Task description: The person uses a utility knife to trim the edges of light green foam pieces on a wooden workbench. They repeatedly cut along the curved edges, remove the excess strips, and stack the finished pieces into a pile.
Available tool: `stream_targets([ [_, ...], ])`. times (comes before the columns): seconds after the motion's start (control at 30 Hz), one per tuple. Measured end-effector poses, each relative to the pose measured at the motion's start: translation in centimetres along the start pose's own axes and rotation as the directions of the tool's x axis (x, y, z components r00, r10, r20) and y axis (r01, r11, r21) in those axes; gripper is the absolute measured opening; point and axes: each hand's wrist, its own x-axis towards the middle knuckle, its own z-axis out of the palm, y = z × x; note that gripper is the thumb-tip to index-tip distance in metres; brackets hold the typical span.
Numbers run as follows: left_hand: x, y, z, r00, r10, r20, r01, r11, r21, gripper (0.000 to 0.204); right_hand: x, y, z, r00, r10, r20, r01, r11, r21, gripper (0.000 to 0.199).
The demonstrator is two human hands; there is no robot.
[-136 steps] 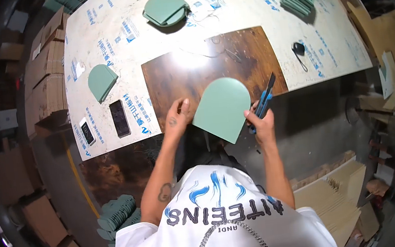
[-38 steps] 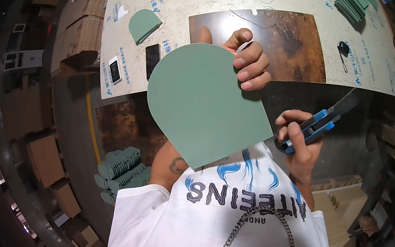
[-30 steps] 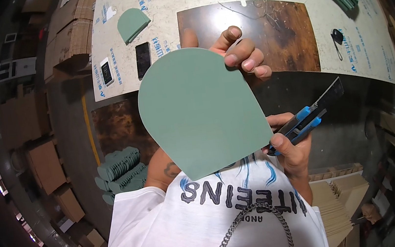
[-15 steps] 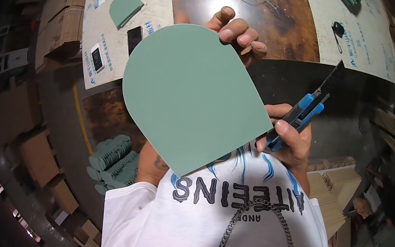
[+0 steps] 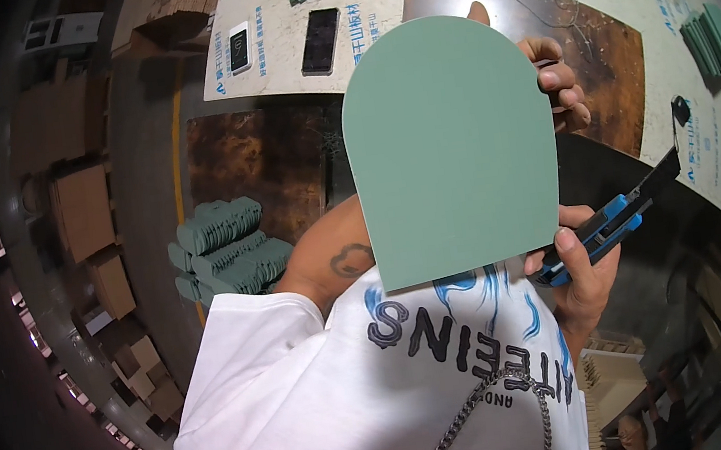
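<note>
A green arch-topped panel (image 5: 452, 151), flat and smooth, is held up before my chest. My left hand (image 5: 555, 84) reaches behind it, fingers curled round its right edge; the palm is hidden. In my right hand (image 5: 587, 274) is a blue and black utility knife (image 5: 600, 236), its long dark blade out and pointing up and right. Fingertips of that same hand touch the panel's lower right corner.
Beyond the panel stands a white table (image 5: 281, 14) with a brown board (image 5: 610, 59), a black phone (image 5: 321, 41), a white device (image 5: 240, 47), and green pieces stacked at right (image 5: 707, 43). More green pieces (image 5: 229, 250) are piled at left, beside a dark brown surface (image 5: 254, 162).
The view has swung left, so the table and things on it sit farther right. The panel has turned clockwise to nearly upright. Both hands keep their holds.
</note>
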Motion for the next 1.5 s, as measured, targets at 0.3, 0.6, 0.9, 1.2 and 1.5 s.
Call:
stream_targets([
  [0.3, -0.1, -0.5, -1.0, 0.999, -0.011, 0.031, 0.013, 0.998, -0.064, 0.07, 0.2, 0.8, -1.3, 0.998, -0.021, 0.06, 0.019, 0.999, 0.046, 0.03],
  [0.6, 1.1, -0.6, 0.7, 0.969, -0.119, 0.218, 0.115, 0.993, 0.034, 0.081, 0.1, 0.5, -2.4, 0.99, -0.028, 0.139, 0.021, 0.998, 0.051, 0.038],
  [0.9, 1.9, -1.9, 1.3, 0.918, -0.147, 0.369, 0.144, 0.989, 0.035, 0.085, -0.5, 0.7, -3.5, 0.97, -0.107, 0.219, 0.063, 0.978, 0.197, 0.036],
  [1.2, 1.4, -2.4, 2.5, 0.959, -0.067, 0.276, 0.032, 0.991, 0.129, 0.068, -0.9, -2.7, -2.1, 0.991, 0.125, 0.047, -0.127, 0.99, 0.056, 0.034],
  [1.5, 2.0, -2.8, 2.1, 0.942, -0.136, 0.305, 0.126, 0.991, 0.054, 0.08, -1.2, -2.3, -3.6, 0.991, 0.034, 0.126, -0.049, 0.992, 0.118, 0.042],
])
